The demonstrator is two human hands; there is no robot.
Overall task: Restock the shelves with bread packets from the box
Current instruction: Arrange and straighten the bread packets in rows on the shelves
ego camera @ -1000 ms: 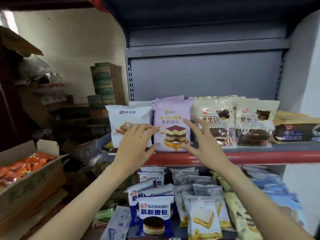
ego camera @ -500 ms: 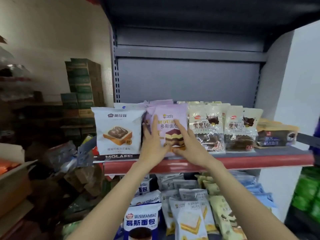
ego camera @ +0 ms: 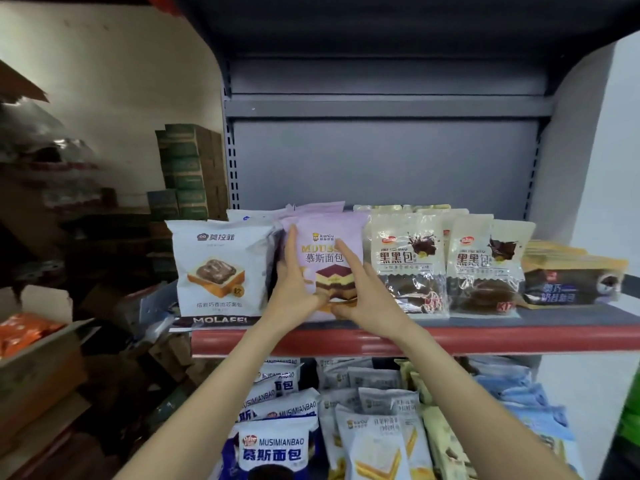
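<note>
Head view: left hand (ego camera: 294, 292) lies flat, fingers straight, against the left edge of the upright purple mousse bread packet (ego camera: 327, 244) on the red-edged shelf (ego camera: 485, 337); right hand (ego camera: 363, 299), fingers likewise extended, presses its lower right face. Both hands equally near.

Both hands (ego camera: 332, 292) on purple packet (ego camera: 329, 251)

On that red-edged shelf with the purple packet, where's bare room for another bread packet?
Little. The front row is packed from the white toast packet past the purple mousse packet, which both hands touch, to the clear chocolate bun packets. The only bare room is above the flat dark packets at the right end.
</note>
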